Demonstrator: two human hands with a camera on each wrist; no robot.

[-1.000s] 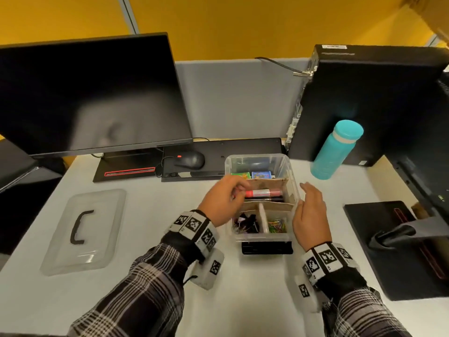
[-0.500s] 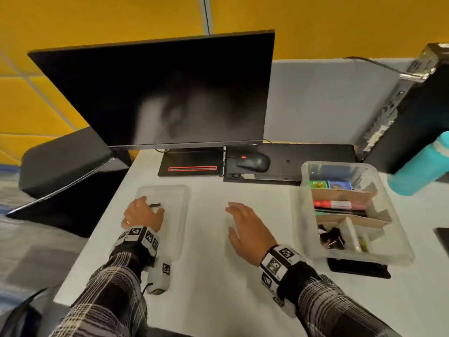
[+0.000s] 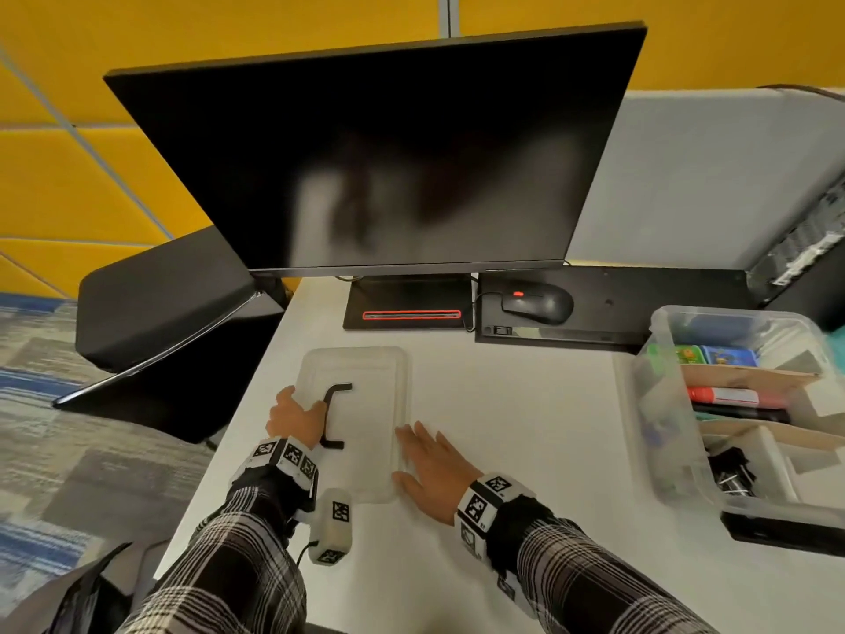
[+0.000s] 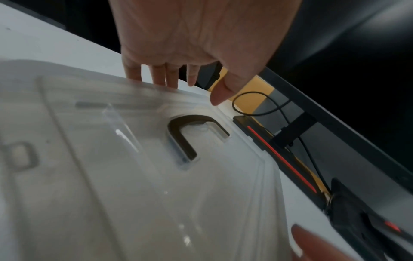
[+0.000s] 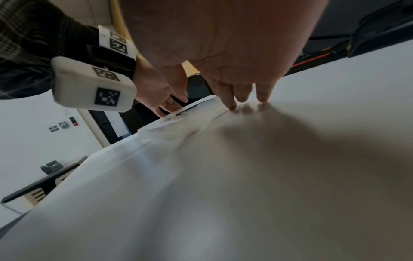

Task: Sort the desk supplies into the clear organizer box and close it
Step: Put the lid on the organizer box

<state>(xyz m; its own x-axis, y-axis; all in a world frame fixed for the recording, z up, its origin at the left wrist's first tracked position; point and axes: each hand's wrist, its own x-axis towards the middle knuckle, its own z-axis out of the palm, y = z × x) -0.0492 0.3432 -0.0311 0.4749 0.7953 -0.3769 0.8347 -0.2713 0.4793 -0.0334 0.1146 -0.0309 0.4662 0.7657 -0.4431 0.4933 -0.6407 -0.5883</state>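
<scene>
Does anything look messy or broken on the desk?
Nothing looks broken or spilled. The clear box is still open, because its lid lies flat on the desk, apart from it. The left hand and right hand are at the lid's two sides.

left hand [image 3: 295, 418]: lower left of centre in head view, fingers curled over something, thumb apart | right hand [image 3: 434, 469]: lower centre, palm down, fingers [image 5: 230, 98] straight and spread | both forearms: plaid sleeves, tagged wrist bands, entering from bottom edge
</scene>
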